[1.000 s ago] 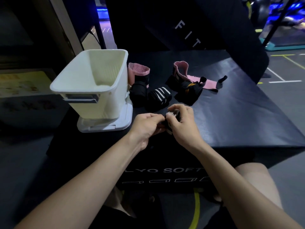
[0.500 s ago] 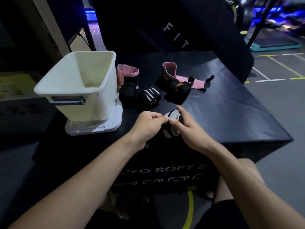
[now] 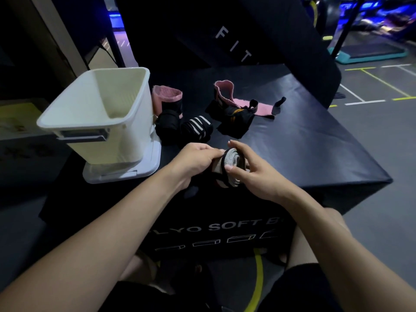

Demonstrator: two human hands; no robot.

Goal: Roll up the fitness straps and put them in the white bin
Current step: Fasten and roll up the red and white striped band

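A partly rolled grey-and-black fitness strap (image 3: pixel 230 162) sits between both hands near the front edge of the black soft box (image 3: pixel 304 143). My left hand (image 3: pixel 195 161) pinches its left side, and my right hand (image 3: pixel 252 174) holds its right side with thumb and fingers curled round the roll. The white bin (image 3: pixel 99 118) stands at the left on a white lid, its inside bare as far as I can see. Other straps lie behind: a pink roll (image 3: pixel 166 97), a black roll (image 3: pixel 167 126), a black roll with white stripes (image 3: pixel 198 128), and a loose pink-and-black strap (image 3: pixel 243 106).
A tall black padded panel (image 3: pixel 258 37) leans at the back of the box. The box drops off at its front and right edges to a grey gym floor (image 3: pixel 371 122) with painted lines. My knees are below the box front.
The roll in my hands has turned and grown; its grey spiral end now faces me. My right hand's fingers have shifted round the roll. The camera view has drifted slightly.
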